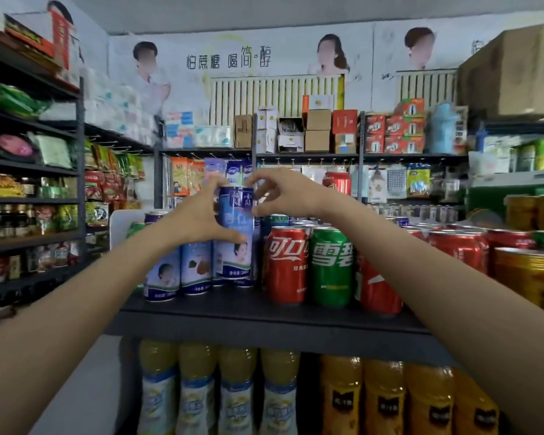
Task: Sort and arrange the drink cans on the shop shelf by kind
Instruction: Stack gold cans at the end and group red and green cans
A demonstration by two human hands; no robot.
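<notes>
Two bare forearms reach in from the bottom corners toward a dark shelf (264, 312) in a small shop, its front edge running across the middle of the view. Below that edge stand four pale yellow drink bottles (198, 390) on the left and four orange ones (405, 400) on the right. At the shelf's left end, three blue-and-white cans (182, 268) stand along the front, with more can tops behind them. On top of the rightmost one sits a raised blue can (235, 211), stacked upright; the left hand (198, 218) wraps it from the left, thumb across its lower front and fingers curled at its rim. The right hand (283, 193) hovers just beside the can's upper right, fingers bent and spread, thumb near the label; whether it touches the can cannot be told. Right of the blue group, a red cola can (288, 265) and a green soda can (332, 268) stand side by side at the front edge, then a further red can (379, 287) and rows of red cans (459, 246) behind, and gold cans (525, 277) at the right end. Side racks of jars and snack packets line the left wall; cartons (318, 130) and tissue packs top the rear racks, beneath wall posters and a white radiator (274, 95).
</notes>
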